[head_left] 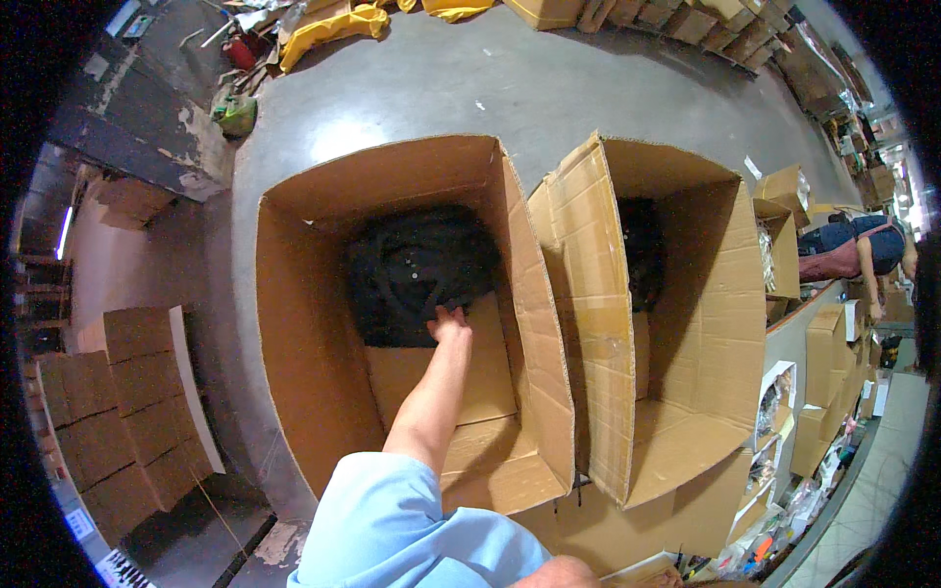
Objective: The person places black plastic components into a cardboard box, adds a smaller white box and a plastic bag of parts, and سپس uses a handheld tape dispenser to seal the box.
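One hand point(449, 322) reaches deep into the open cardboard box point(314, 392), fingers point(455, 314) gripping the edge of a black garment point(417, 265) bunched just beyond them; the other hand is unseen.

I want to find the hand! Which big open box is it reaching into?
The left cardboard box. The hand touches the black bundle at its bottom; the right box has no hand inside.

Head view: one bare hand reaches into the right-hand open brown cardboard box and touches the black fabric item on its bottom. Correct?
Not quite. In the head view the hand reaches into the left-hand open brown cardboard box, not the right-hand one. It does touch the black fabric item on that box's bottom.
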Demonstrator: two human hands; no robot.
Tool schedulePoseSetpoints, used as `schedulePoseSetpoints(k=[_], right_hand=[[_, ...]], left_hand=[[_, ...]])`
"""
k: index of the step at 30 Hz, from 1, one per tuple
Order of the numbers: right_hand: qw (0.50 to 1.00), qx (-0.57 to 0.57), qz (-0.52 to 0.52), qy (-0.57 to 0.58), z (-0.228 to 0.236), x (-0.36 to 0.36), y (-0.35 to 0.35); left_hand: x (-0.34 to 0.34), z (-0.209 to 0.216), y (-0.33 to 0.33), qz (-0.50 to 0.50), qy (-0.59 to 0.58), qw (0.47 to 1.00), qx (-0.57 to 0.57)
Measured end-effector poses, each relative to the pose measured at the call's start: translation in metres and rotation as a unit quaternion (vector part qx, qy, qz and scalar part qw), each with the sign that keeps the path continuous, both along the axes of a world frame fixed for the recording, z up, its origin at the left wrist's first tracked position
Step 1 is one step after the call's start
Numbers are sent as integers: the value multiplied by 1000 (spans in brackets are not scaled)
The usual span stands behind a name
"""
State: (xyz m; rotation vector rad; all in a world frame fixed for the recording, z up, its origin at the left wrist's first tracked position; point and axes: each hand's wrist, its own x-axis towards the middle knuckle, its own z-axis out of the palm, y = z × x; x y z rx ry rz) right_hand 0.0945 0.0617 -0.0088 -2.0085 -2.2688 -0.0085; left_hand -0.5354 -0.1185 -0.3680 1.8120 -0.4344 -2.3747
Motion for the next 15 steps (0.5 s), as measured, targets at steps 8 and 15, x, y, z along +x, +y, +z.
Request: schedulePoseSetpoints(k=[8, 15], right_hand=[[1000, -5, -21, -5, -2, 7, -18], [1000, -9, -21, -8, -1, 17, -18]], left_hand=[[4, -11, 59, -29, -16, 998, -56], [-20, -38, 49, -130, -18, 991, 26]])
